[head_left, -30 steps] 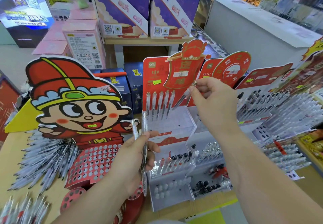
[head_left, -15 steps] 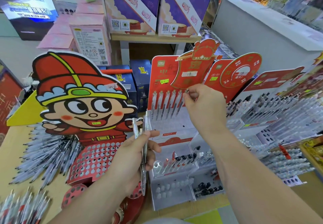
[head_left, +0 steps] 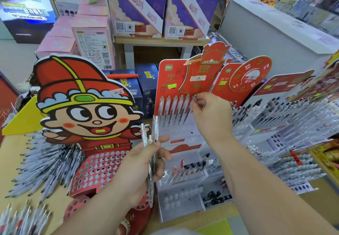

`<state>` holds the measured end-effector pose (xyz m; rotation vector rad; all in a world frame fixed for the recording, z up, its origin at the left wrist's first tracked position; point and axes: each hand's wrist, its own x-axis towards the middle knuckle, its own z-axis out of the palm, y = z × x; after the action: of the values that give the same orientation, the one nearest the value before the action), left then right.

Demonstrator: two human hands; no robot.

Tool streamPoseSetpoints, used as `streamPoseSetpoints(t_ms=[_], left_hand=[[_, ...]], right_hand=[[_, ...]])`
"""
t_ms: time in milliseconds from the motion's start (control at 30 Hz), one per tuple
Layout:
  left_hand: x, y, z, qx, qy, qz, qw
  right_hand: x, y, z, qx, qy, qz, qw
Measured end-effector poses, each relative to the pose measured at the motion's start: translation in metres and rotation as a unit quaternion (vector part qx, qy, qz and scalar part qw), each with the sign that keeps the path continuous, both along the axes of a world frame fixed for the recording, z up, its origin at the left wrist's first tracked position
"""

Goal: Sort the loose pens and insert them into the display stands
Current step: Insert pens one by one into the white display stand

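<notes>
Left hand (head_left: 145, 163), right hand (head_left: 211, 117): fingers (head_left: 199, 103) curled.

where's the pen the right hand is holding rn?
Head view, centre, slightly right: the pen is pinched at its top by the right hand, at the right end of the row of clear pens on the red-backed stand.

Loose pens (head_left: 42, 167) lie left of the cartoon stand (head_left: 99, 172).

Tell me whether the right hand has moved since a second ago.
Yes. The right hand has shifted left toward the row of pens on the red stand, bringing its pen beside them.
</notes>
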<state>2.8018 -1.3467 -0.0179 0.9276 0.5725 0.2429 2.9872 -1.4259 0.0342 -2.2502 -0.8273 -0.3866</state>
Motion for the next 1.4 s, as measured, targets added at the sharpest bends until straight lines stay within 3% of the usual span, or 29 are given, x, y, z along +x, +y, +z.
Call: streamPoseSetpoints(t_ms=[133, 233, 367, 633, 867, 1000, 1167, 1400], left_hand=[[-0.002, -0.001, 0.005, 0.024, -0.007, -0.003, 1.000], [-0.002, -0.003, 0.009, 0.042, -0.016, -0.016, 0.999], [0.002, -0.009, 0.013, 0.054, -0.016, -0.049, 0.997], [0.011, -0.021, 0.015, 0.032, 0.006, -0.095, 0.995], [0.015, -0.025, 0.013, 0.029, 0.029, -0.076, 0.996], [0.019, -0.029, 0.012, 0.068, 0.041, -0.064, 0.995], [0.026, -0.033, 0.012, 0.111, 0.056, -0.038, 0.991], [0.033, -0.034, 0.015, 0.060, 0.071, -0.011, 0.996]], right_hand=[[-0.008, -0.012, -0.002, 0.030, 0.024, -0.002, 0.999], [-0.024, -0.027, 0.000, 0.050, 0.120, 0.049, 0.990], [-0.044, -0.036, 0.000, 0.028, 0.308, 0.127, 0.943], [-0.050, -0.047, -0.003, 0.099, 0.443, 0.155, 0.878], [-0.040, -0.061, -0.002, 0.143, 0.491, 0.133, 0.849], [-0.040, -0.062, -0.002, 0.140, 0.463, 0.125, 0.866], [-0.038, -0.066, 0.002, 0.179, 0.474, 0.095, 0.857], [-0.023, -0.073, 0.029, 0.197, 0.390, 0.074, 0.897]])
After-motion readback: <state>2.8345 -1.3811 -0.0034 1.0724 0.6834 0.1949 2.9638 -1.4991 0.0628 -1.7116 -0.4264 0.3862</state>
